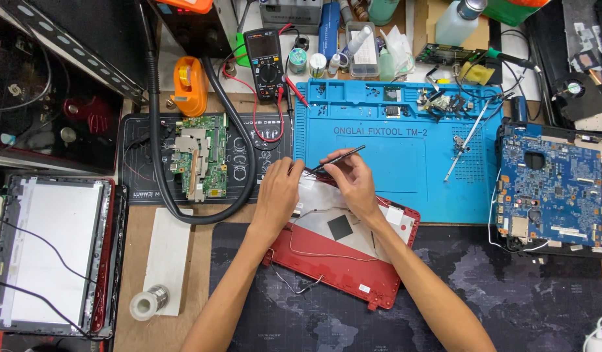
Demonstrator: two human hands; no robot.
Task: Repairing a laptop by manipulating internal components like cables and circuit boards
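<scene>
Both hands (pixel 278 192) (pixel 353 182) work tweezers (pixel 337 159) over red laptop lid (pixel 343 261).

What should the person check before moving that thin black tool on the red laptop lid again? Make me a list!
1. Right hand grips the thin black tool: ok.
2. Left hand rests on the red laptop lid, steadying it: ok.
3. Tool tip sits on the right spot: cannot tell, the hands hide it.
4. Thin wires on the lid are away from the hands: ok.
5. Lid lies flat: cannot tell; it straddles the blue mat and the dark map mat.
</scene>
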